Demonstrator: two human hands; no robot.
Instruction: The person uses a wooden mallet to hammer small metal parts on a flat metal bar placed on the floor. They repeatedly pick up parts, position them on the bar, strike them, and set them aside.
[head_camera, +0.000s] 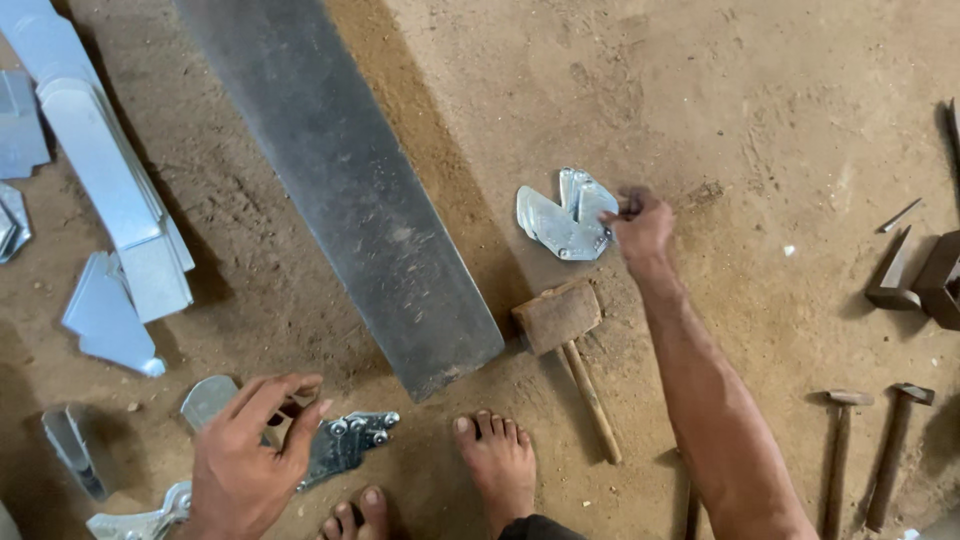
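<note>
- Riveted sheet-metal bracket (345, 445) lies on the dirt floor (760, 110), under the left hand (245, 455), whose fingers curl open over it.
- Right hand (640, 228) pinches shut on a folded metal piece (565, 220).
- Wooden mallet (565, 345) lies between the hands, beside a long steel plate (345, 180); picking-up step, likely needing firmer grasps.

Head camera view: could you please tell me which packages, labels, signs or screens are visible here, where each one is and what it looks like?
None are in view: only bare sheet-metal pieces and hand tools lie on the dirt floor.
</note>
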